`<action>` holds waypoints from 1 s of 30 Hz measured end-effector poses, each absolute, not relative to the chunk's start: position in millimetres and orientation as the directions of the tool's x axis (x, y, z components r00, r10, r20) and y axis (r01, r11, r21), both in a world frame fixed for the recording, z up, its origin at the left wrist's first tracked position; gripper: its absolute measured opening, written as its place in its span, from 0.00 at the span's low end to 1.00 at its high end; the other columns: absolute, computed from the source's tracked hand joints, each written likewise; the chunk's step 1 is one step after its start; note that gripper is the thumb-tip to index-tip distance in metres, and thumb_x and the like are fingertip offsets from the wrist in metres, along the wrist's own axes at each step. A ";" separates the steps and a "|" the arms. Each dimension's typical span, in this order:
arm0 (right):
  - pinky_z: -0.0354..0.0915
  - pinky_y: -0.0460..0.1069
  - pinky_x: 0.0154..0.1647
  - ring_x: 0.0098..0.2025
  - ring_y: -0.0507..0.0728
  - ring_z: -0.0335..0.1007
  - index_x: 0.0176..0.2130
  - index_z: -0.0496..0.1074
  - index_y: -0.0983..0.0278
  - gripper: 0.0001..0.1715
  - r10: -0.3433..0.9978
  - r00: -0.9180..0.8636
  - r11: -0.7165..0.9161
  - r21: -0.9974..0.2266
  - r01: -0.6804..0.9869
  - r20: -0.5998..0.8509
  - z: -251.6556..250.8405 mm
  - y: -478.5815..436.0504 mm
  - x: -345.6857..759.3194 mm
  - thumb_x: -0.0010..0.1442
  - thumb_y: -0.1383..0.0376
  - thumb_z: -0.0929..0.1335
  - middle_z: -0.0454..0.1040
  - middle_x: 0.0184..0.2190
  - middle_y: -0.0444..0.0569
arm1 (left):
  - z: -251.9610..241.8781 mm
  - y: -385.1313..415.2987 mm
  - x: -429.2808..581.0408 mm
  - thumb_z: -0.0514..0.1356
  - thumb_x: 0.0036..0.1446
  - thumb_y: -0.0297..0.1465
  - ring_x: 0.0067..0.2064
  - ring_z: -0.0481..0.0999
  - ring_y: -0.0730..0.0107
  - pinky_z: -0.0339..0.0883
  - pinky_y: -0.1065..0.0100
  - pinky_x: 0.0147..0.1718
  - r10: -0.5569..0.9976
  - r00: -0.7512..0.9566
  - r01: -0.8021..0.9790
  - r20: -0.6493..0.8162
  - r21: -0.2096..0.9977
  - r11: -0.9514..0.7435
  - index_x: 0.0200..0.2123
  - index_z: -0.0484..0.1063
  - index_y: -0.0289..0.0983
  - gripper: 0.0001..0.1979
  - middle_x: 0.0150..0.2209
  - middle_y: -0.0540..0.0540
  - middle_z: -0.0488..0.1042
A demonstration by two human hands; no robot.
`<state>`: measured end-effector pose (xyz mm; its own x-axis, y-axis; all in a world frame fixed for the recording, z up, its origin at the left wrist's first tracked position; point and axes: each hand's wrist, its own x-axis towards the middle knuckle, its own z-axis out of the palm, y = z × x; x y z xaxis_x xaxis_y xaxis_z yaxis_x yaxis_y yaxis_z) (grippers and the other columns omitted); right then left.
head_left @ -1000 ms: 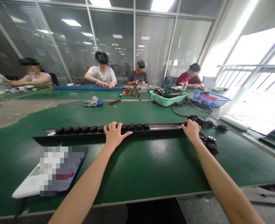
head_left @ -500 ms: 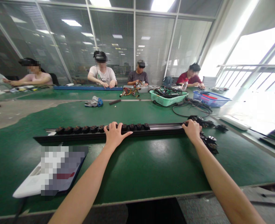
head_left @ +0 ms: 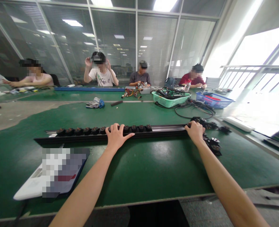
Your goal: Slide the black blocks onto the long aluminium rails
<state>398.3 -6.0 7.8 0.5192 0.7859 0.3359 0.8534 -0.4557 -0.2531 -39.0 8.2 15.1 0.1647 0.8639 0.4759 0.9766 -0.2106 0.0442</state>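
A long black rail lies across the table in front of me. Small black blocks with brownish tops sit in a row along its left and middle stretch, and a bare silvery strip shows to their right. My left hand rests over the middle of the row, fingers spread and thumb stretched out to the right; some blocks are hidden under it. At the rail's right end my right hand is closed round the end, its fingertips partly hidden. Loose black pieces lie just right of that hand.
A white and dark flat object, partly blurred out, lies at the near left. Beyond the rail are a crumpled glove, a green basket of cables and a blue basket. Several people sit across the table.
My hands and the rail have not visibly moved. Across the table, the person in the white shirt has raised both hands from the blue bar to the head.
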 end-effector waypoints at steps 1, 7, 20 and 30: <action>0.56 0.59 0.51 0.52 0.69 0.66 0.53 0.73 0.69 0.25 0.786 0.520 -0.457 -0.252 0.853 0.335 7.5 -5.8 398.7 0.64 0.58 0.62 0.73 0.49 0.66 | 15.0 8.3 -39.0 0.49 0.58 0.65 0.57 0.64 0.42 0.52 0.42 0.59 0.865 0.164 0.977 0.475 0.042 -0.208 0.59 0.72 0.37 0.43 0.55 0.31 0.67; 0.56 0.60 0.51 0.53 0.71 0.65 0.54 0.72 0.70 0.26 0.769 0.537 -0.481 -0.239 0.844 0.348 5.6 -5.6 402.1 0.65 0.58 0.62 0.72 0.51 0.68 | 14.6 9.0 -39.4 0.49 0.58 0.65 0.57 0.64 0.43 0.52 0.42 0.59 0.867 0.166 0.979 0.470 0.030 -0.203 0.59 0.72 0.38 0.42 0.55 0.32 0.67; 0.56 0.60 0.52 0.53 0.71 0.65 0.55 0.72 0.70 0.26 0.769 0.539 -0.480 -0.248 0.842 0.344 7.5 -7.8 401.0 0.65 0.58 0.61 0.72 0.51 0.68 | 14.7 8.7 -39.5 0.48 0.58 0.65 0.58 0.63 0.42 0.51 0.42 0.59 0.870 0.163 0.977 0.466 0.046 -0.208 0.59 0.72 0.39 0.42 0.56 0.32 0.67; 0.56 0.60 0.51 0.52 0.70 0.65 0.55 0.72 0.70 0.27 0.767 0.540 -0.487 -0.234 0.841 0.345 6.3 -7.8 403.4 0.65 0.57 0.61 0.72 0.50 0.68 | 14.1 8.6 -38.8 0.49 0.59 0.65 0.58 0.63 0.42 0.51 0.42 0.60 0.869 0.156 0.978 0.470 0.052 -0.203 0.59 0.72 0.39 0.42 0.56 0.31 0.67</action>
<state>403.4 -7.8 6.3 0.5404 0.7672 0.3454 0.8413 -0.4872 -0.2341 -38.8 8.6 14.1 0.1556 0.8686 0.4705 0.9777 -0.2033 0.0521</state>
